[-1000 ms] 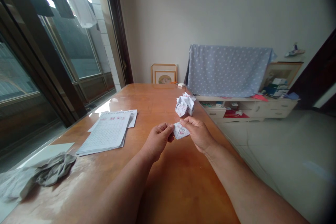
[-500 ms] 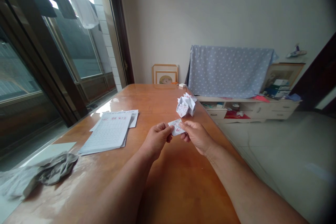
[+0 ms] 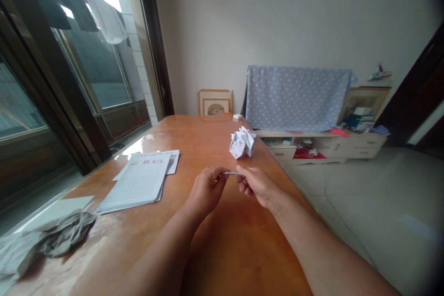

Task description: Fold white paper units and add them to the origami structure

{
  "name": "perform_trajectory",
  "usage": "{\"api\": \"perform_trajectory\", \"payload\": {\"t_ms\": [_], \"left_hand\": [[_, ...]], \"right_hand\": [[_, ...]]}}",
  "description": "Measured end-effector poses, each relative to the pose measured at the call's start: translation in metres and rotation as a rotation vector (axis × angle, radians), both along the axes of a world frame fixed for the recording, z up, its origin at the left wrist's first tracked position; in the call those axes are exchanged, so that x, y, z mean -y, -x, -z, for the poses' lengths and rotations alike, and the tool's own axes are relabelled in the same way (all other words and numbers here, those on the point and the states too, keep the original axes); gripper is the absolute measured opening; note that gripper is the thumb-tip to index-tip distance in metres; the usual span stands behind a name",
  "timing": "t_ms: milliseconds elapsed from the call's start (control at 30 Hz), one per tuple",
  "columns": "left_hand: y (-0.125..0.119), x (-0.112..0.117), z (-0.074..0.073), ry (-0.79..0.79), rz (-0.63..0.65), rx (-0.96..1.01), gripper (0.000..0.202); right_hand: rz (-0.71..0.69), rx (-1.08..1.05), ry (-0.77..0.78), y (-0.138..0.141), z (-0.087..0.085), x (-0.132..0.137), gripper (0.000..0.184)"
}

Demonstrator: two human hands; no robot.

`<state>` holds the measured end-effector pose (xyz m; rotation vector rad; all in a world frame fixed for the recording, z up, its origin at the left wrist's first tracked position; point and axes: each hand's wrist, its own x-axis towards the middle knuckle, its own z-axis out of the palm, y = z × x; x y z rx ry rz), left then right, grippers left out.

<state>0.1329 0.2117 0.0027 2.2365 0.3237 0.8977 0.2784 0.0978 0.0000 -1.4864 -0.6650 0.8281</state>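
Observation:
Between my two hands is a small folded piece of paper (image 3: 232, 173), seen nearly edge-on as a thin pale strip above the table. My left hand (image 3: 209, 187) pinches its left end between thumb and fingers. On the other end, the thumb and curled fingers of my right hand (image 3: 255, 184) close on it. Just beyond the hands stands a cluster of folded white paper shapes (image 3: 242, 142), with pointed tips and printed marks. To the left lies a stack of gridded paper sheets (image 3: 135, 179) with red writing on top.
The wooden table (image 3: 236, 245) stretches away from me. A crumpled grey cloth (image 3: 65, 233) lies at its left over a pale sheet. A small white box (image 3: 237, 116) sits at the far edge. Behind stand a low cabinet (image 3: 333, 150) and a dotted blue cloth (image 3: 298, 97).
The folded paper has tilted from showing its printed face to nearly edge-on. Both hands have turned slightly with it. The view has shifted a little upward and to the right.

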Motion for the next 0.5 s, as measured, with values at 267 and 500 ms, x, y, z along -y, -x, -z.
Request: {"api": "perform_trajectory", "payload": {"t_ms": [267, 500], "left_hand": [[0.0027, -0.0031, -0.0047, 0.352, 0.082, -0.096, 0.025], [0.0038, -0.0004, -0.0062, 0.516, 0.173, -0.119, 0.027]], "right_hand": [[0.094, 0.327, -0.253, -0.0051, -0.0001, -0.0040, 0.040], [-0.102, 0.411, -0.260, -0.0028, -0.0006, -0.0012, 0.034]]}}
